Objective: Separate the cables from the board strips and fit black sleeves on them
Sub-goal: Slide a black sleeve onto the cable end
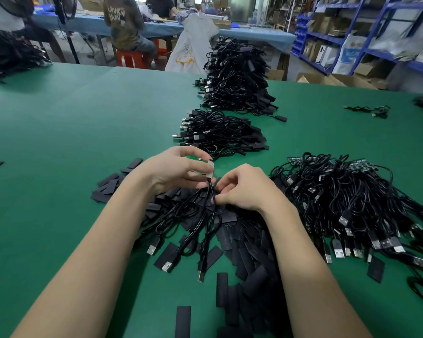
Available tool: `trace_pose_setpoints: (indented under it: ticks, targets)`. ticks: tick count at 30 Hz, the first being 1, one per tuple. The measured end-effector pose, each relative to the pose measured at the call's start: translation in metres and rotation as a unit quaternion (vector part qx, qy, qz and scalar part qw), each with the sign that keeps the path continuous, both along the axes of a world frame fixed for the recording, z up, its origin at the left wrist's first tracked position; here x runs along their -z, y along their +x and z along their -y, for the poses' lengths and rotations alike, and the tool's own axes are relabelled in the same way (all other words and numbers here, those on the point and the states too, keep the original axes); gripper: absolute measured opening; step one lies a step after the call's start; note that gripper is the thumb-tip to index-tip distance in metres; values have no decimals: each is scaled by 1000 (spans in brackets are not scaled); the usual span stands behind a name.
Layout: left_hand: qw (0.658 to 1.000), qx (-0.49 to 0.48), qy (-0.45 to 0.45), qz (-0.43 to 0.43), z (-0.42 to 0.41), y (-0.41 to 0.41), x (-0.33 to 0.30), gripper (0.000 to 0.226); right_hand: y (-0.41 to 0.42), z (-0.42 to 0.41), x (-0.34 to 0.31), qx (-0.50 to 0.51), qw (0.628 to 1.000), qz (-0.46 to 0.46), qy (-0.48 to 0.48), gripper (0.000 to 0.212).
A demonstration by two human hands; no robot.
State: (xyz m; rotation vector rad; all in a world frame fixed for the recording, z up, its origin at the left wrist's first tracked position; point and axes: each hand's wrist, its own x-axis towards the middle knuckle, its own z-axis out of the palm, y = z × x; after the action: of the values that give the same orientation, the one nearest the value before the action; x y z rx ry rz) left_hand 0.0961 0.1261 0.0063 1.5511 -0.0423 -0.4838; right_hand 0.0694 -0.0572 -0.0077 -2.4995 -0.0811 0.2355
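My left hand (174, 168) pinches a small pale board strip (207, 170) above the green table (71, 123). Several black USB cables (205, 215) hang from the strip down onto a heap of flat black sleeves (249, 259). My right hand (244, 189) has its fingers curled just below the strip, where the cables join it; what its fingertips grip is hidden. A loose pile of unseparated cables on board strips (347, 206) lies to the right.
Two stacks of finished sleeved cables (220, 134) (235, 76) stand behind my hands. Stray sleeves (182, 322) lie near the front edge. Other people sit at a blue table (156, 28) at the back. Blue shelving (366, 32) stands at the right.
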Motion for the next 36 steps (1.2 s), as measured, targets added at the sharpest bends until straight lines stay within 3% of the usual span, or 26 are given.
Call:
trace_pose_setpoints:
  ticks: [7, 12, 16, 19, 22, 28, 36]
  targets:
    - [996, 30, -80, -27, -3, 3, 2, 16, 4, 3, -6, 1, 999, -36, -24, 29]
    - [997, 47, -52, -17, -3, 4, 3, 31, 5, 5, -6, -17, 999, -48, -3, 20]
    - [999, 36, -32, 8, 5, 4, 6, 20, 4, 19, -6, -6, 993, -48, 111, 11]
    - [999, 24, -19, 37, 14, 2, 9, 20, 3, 31, -5, 31, 954, -66, 292, 14]
    - [997, 41, -24, 54, 25, -1, 11, 20, 3, 37, -3, 61, 919, -63, 385, 14]
    - [996, 43, -34, 67, 33, -6, 13, 18, 2, 37, 2, 45, 869, -60, 489, 12]
    - [995, 58, -11, 79, 30, -7, 13, 12, 1, 39, 5, 42, 860, -44, 507, 23]
